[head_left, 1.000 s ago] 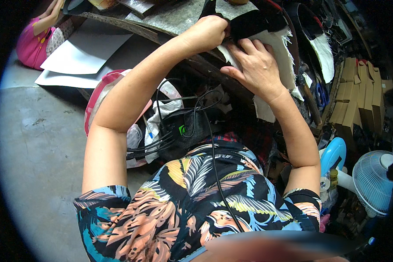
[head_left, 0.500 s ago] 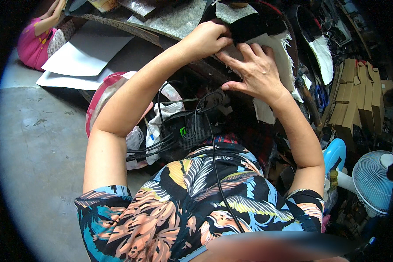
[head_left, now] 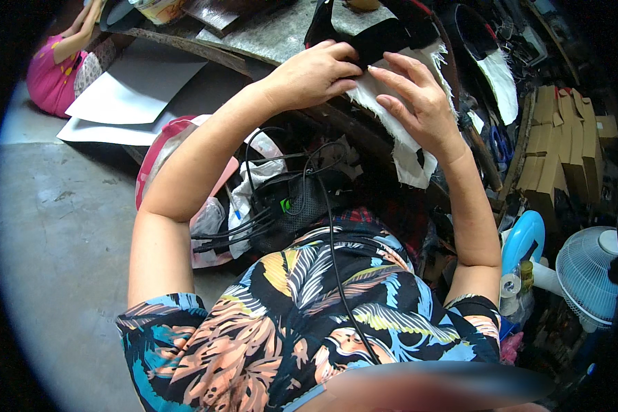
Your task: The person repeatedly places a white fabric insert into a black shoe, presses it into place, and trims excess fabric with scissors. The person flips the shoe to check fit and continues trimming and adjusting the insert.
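At the near edge of the worktop, a curved black strip of material (head_left: 381, 42) lies with a piece of white cloth (head_left: 398, 147) with frayed edges below it. My left hand (head_left: 314, 74) is closed over the near end of the black strip, its fingers curled and thumb tucked beneath; the exact grip is partly hidden. Over the white cloth is my right hand (head_left: 419, 103), fingers stretched and thumb apart, the fingertips close to the black strip. Whether they touch it I cannot tell.
The worktop (head_left: 281, 31) has a worn wooden edge. White sheets (head_left: 127, 89) lie at the left, near a person in pink (head_left: 51, 75). A pink-rimmed basket (head_left: 151, 158) and black cables (head_left: 329, 206) sit below my arms. Cardboard boxes (head_left: 563, 137) and a fan (head_left: 587, 275) stand right.
My right hand has drawn away from my left, and its fingers have straightened. My left hand has shifted slightly left and down. More of the white cloth shows between the hands.
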The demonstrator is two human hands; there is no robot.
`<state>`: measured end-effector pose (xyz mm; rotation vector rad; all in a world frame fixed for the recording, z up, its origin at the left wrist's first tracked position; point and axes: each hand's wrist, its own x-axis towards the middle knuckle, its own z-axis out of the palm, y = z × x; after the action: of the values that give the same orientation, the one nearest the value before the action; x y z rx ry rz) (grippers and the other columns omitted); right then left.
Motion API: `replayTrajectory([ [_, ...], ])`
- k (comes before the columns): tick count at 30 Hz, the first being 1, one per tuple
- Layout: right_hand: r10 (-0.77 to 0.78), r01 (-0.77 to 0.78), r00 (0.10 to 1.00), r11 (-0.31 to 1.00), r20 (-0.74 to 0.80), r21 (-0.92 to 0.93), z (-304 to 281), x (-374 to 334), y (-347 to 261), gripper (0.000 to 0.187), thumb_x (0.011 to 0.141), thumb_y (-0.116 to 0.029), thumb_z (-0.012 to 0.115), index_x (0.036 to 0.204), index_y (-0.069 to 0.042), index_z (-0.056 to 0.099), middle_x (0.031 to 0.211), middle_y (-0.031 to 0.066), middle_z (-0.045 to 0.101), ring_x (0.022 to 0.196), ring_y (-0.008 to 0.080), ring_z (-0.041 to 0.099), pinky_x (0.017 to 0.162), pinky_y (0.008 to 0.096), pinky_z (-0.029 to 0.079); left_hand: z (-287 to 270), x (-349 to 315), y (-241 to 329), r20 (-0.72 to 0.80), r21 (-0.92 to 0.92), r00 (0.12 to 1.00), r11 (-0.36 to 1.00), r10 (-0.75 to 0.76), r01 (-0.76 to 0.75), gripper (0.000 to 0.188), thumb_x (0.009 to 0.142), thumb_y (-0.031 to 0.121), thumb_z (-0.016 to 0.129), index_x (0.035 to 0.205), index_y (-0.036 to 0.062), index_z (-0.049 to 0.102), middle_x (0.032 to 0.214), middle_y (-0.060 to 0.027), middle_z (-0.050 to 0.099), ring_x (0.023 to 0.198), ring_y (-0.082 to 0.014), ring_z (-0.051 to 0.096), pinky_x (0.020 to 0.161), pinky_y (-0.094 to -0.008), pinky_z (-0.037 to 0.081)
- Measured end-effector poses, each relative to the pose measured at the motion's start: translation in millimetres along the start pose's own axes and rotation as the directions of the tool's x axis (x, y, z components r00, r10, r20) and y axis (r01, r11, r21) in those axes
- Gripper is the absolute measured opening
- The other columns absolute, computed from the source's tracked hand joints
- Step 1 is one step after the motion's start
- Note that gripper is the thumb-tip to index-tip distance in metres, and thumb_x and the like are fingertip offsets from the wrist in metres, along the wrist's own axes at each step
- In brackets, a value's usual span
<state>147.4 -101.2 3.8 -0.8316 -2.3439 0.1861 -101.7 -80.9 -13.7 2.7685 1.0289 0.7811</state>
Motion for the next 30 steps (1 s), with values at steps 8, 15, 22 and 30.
replayTrajectory([
  [8,-0.193,0.19,0.981,0.933,0.021,-0.305,-27,0,-17,0.046,0.083,-0.04,0.075,0.124,-0.021,0.072,0.145,0.0136,0.051,0.126,0.0318,0.053,0.105,0.0449,0.043,-29,7,39,-0.209,-0.046,0.975,0.995,0.072,-0.084,0.022,0.09,0.014,0.068,0.112,0.0066,0.07,0.105,-0.012,0.065,0.097,-0.0327,0.063,0.085,-0.0405,0.052],
  [15,-0.222,0.24,0.971,0.871,0.091,-0.43,-26,11,-31,0.048,0.083,-0.049,0.07,0.13,-0.043,0.064,0.153,0.0042,0.045,0.133,0.0243,0.048,0.118,0.0515,0.024,-50,-8,47,-0.068,-0.085,0.997,0.996,-0.028,0.023,0.021,0.093,0.021,0.065,0.088,0.0024,0.057,0.085,-0.015,0.055,0.082,-0.0347,0.059,0.072,-0.0438,0.049],
  [22,-0.318,0.31,0.947,0.859,0.05,-0.407,-33,42,-39,0.05,0.085,-0.056,0.066,0.131,-0.037,0.067,0.15,0.0044,0.048,0.131,0.0234,0.051,0.121,0.0502,0.023,-54,-26,25,-0.166,-0.407,0.967,0.906,-0.196,0.114,0.019,0.093,0.009,0.06,0.081,-0.0035,0.052,0.075,-0.0175,0.048,0.069,-0.0348,0.053,0.065,-0.0409,0.044],
  [30,-0.216,0.139,0.928,0.957,-0.304,-0.256,-48,98,49,0.039,0.09,-0.024,0.071,0.129,-0.018,0.068,0.115,0.0114,0.072,0.107,0.028,0.066,0.099,0.0413,0.047,-39,23,-36,-0.433,0.038,0.901,0.998,-0.024,0.045,0.042,0.085,0.008,0.07,0.124,0.0044,0.056,0.13,-0.0218,0.052,0.127,-0.0408,0.051,0.108,-0.0442,0.042],
])
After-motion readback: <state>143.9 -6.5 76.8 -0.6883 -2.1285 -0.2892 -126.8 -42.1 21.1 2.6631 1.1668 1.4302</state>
